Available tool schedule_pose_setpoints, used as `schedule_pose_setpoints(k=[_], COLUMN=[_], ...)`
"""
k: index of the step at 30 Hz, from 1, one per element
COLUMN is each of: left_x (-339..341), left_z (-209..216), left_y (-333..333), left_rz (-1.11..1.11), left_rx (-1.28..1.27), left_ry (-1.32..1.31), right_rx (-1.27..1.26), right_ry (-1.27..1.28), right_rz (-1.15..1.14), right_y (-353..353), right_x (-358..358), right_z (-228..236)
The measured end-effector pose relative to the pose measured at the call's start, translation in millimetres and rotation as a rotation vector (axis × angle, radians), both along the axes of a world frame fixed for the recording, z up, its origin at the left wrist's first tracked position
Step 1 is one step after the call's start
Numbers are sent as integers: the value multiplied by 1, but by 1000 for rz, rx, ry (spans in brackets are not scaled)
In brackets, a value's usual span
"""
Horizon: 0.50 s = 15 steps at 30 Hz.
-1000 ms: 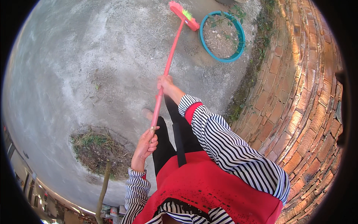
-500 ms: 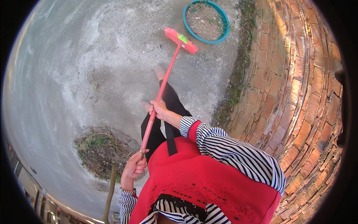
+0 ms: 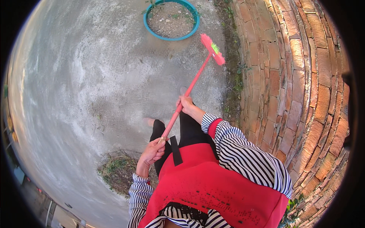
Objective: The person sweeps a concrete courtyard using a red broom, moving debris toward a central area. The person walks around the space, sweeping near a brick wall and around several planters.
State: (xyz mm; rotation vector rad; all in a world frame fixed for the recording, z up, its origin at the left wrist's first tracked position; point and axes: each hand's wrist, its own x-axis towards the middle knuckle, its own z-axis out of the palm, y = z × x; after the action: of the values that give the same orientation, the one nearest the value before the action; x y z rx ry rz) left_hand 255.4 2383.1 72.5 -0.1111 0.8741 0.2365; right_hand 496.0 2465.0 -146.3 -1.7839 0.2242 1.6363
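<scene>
A push broom (image 3: pixel 194 81) with a long pink-red handle slants from my body up toward the right. My left hand (image 3: pixel 151 152) is wrapped round the top end of the handle, close to my waist. Farther down, my right hand (image 3: pixel 186 104) grips the handle near its middle. The broom's head (image 3: pixel 213 49), with pink bristles and a green patch, is near the strip of soil along the brick wall. Whether the bristles touch the ground I cannot tell.
A teal round tub (image 3: pixel 198 23) of soil and pebbles stands ahead on the grey concrete ground (image 3: pixel 110 72). A brick wall (image 3: pixel 277 72) runs along my right, with a weedy soil strip (image 3: pixel 234 76) at its foot. Dry grass (image 3: pixel 118 171) lies by my left side.
The broom head has swung right, from beside the tub toward the wall's foot. Both hands keep their hold and have shifted right in view. The tub now appears farther left.
</scene>
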Motion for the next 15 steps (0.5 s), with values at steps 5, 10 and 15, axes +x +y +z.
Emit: schedule_pose_setpoints(k=[5, 10, 15], left_x=[146, 243, 262], left_z=[-61, -75, -62], left_y=[80, 116, 117], left_rz=[155, 288, 128], left_rx=[-20, -82, -134], left_ry=[-178, -310, -63], right_rx=[133, 244, 117], right_ry=[-94, -94, -41], right_rz=[-79, 11, 94], right_y=[116, 180, 165], right_x=[119, 200, 206], right_z=[-34, -39, -45])
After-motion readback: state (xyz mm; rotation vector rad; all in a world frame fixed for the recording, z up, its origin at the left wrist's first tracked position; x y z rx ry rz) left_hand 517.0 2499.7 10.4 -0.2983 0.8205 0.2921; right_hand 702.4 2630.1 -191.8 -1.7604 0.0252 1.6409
